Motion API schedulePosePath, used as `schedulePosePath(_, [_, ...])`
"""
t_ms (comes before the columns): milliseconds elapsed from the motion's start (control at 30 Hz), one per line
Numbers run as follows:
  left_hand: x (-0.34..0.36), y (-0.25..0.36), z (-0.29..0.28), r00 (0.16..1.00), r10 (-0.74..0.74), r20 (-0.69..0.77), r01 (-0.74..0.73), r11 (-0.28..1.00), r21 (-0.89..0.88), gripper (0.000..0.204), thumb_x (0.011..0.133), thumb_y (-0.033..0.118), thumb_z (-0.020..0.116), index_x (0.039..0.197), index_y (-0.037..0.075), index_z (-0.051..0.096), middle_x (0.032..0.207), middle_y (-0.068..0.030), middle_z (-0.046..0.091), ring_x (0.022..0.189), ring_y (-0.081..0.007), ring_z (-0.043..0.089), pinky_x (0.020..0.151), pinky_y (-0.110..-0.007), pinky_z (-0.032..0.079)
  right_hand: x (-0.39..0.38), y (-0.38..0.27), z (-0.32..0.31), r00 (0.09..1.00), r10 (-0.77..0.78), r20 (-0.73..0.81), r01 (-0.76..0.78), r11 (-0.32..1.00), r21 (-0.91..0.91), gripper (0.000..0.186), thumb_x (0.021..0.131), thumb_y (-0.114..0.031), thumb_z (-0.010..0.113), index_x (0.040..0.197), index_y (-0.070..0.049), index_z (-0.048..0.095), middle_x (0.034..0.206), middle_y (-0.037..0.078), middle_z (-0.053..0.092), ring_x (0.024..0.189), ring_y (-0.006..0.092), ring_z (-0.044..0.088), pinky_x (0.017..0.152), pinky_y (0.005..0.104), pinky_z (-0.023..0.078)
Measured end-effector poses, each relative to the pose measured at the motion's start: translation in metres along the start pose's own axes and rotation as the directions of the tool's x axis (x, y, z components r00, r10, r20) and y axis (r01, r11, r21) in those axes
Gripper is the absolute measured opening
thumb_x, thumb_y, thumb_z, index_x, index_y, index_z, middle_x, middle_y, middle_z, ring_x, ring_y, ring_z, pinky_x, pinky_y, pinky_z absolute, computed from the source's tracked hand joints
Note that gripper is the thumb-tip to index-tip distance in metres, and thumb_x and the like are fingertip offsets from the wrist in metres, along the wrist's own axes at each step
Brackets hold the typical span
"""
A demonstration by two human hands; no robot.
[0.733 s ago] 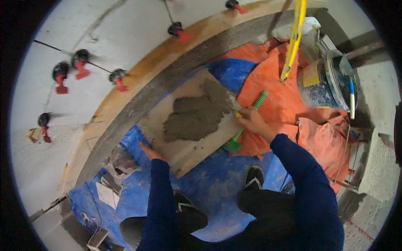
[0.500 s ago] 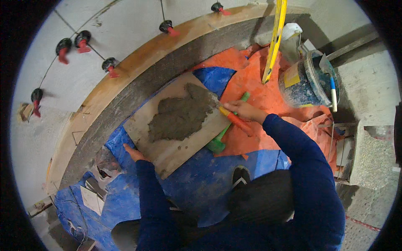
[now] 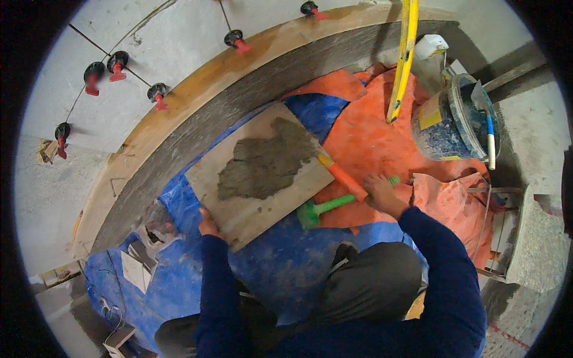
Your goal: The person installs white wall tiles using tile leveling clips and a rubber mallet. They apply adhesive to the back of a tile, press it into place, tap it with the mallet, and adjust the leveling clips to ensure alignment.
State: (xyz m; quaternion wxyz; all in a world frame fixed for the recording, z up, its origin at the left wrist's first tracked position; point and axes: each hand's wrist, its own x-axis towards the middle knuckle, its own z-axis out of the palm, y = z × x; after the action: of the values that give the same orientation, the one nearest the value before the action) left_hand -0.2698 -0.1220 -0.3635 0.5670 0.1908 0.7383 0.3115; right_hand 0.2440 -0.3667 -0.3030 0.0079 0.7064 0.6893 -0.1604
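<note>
A rectangular beige tile (image 3: 239, 224) lies at a slant with grey mortar (image 3: 262, 167) spread over its middle. At its lower left edge is my left hand (image 3: 210, 225), its fingers closed against the side; those underneath are hidden. A trowel (image 3: 343, 176) rests with its blade end at the mortar and its orange handle out past the tile's right edge. Just beyond that handle my right hand (image 3: 385, 196) is closed over the handle of a green mallet (image 3: 309, 215). The mallet's head sits on the sheeting beside the tile.
A curved wooden edge (image 3: 170, 113) runs behind, below wall tiles with red-and-black clips (image 3: 117, 64). A yellow spirit level (image 3: 403, 65) stands upright on orange sheeting (image 3: 370, 125). Right of it are a bucket (image 3: 441, 125) and a small trowel (image 3: 489, 131). Blue sheeting (image 3: 268, 262) lies nearer.
My right hand has let go of the orange-handled trowel and moved right and nearer, onto the mallet. The mallet's handle has swung rightward. My left hand has closed in on the tile's edge.
</note>
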Motion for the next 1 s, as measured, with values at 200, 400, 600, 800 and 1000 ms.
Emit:
schedulePosePath(200, [0.015, -0.004, 0.002, 0.999, -0.038, -0.013, 0.030, 0.921, -0.388, 0.101, 0.093, 0.075, 0.058, 0.148, -0.009, 0.044, 0.120, -0.0127, 0.064, 0.091, -0.0285, 0.062, 0.087, -0.043, 0.051, -0.059, -0.020, -0.016, 0.989, 0.007, -0.146, 0.011, 0.993, 0.119, 0.025, 0.068, -0.007, 0.071, 0.091, -0.013, 0.071, 0.099, 0.005, 0.065, 0.105, 0.0314, 0.057, 0.087, 0.0469, 0.045])
schedulePosePath(400, [0.003, 0.033, 0.001, 0.627, 0.411, -0.662, -0.586, 0.809, -0.052, 0.069, 0.103, 0.053, 0.056, 0.136, -0.008, 0.048, 0.111, -0.0154, 0.065, 0.088, -0.0266, 0.061, 0.077, -0.042, 0.051, -0.097, 0.030, -0.031, 0.987, 0.077, -0.143, -0.078, 0.997, 0.001, 0.023, 0.071, -0.007, 0.068, 0.094, -0.014, 0.071, 0.098, 0.006, 0.065, 0.104, 0.0325, 0.057, 0.090, 0.0467, 0.045])
schedulePosePath(600, [0.004, 0.092, 0.029, 0.811, 0.448, -0.376, -0.527, 0.839, -0.136, 0.055, 0.103, 0.049, 0.051, 0.100, -0.004, 0.062, 0.098, -0.0149, 0.064, 0.095, -0.0229, 0.061, 0.083, -0.042, 0.051, -0.088, 0.039, 0.009, 0.961, 0.259, -0.091, -0.250, 0.963, 0.100, 0.036, 0.076, -0.009, 0.068, 0.112, -0.008, 0.072, 0.122, 0.015, 0.067, 0.116, 0.0370, 0.061, 0.100, 0.0503, 0.047])
schedulePosePath(800, [-0.047, 0.089, 0.102, 0.572, 0.814, -0.101, -0.819, 0.574, -0.006, 0.045, 0.111, 0.035, 0.044, 0.129, -0.003, 0.059, 0.122, -0.0165, 0.061, 0.107, -0.0263, 0.063, 0.096, -0.043, 0.053, -0.083, 0.045, -0.143, 0.635, 0.512, -0.579, -0.485, 0.847, 0.217, 0.035, 0.078, -0.009, 0.070, 0.113, -0.007, 0.070, 0.115, 0.019, 0.067, 0.108, 0.0417, 0.062, 0.093, 0.0502, 0.050])
schedulePosePath(1000, [-0.092, 0.085, 0.162, 0.342, 0.907, 0.245, -0.937, 0.309, 0.162, 0.032, 0.107, 0.023, 0.050, 0.120, -0.002, 0.065, 0.117, -0.0157, 0.064, 0.112, -0.0283, 0.062, 0.097, -0.040, 0.050, -0.101, 0.229, -0.266, 0.216, 0.722, -0.657, -0.916, 0.383, 0.119, 0.049, 0.092, -0.032, 0.067, 0.134, -0.007, 0.059, 0.118, 0.026, 0.070, 0.110, 0.0458, 0.067, 0.093, 0.0539, 0.055])
